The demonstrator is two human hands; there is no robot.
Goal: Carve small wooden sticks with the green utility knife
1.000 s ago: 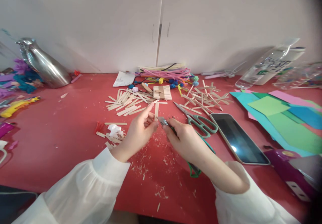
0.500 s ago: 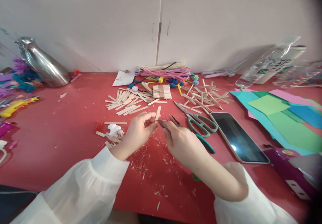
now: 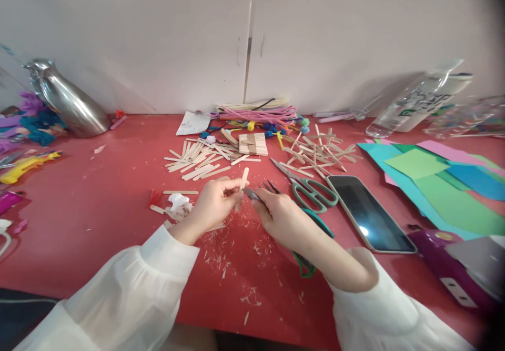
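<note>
My left hand [image 3: 215,206] pinches a pale wooden craft stick [image 3: 243,179], held upright over the red table [image 3: 98,209]. My right hand [image 3: 282,217] grips a small knife whose grey blade [image 3: 250,193] meets the lower part of the stick. Wood shavings [image 3: 232,251] lie scattered on the table just below both hands. Both wrists wear white sleeves.
A pile of craft sticks [image 3: 201,159] and glued crosses [image 3: 319,153] lies beyond the hands, with pipe cleaners [image 3: 260,114] behind. Green scissors [image 3: 307,185], a phone [image 3: 369,211], coloured paper [image 3: 445,180], a bottle [image 3: 418,101] sit right; a metal jug [image 3: 67,98] left.
The stick has tilted and come lower and nearer with my left hand. My right hand with the blade has shifted slightly left and down along the stick.
</note>
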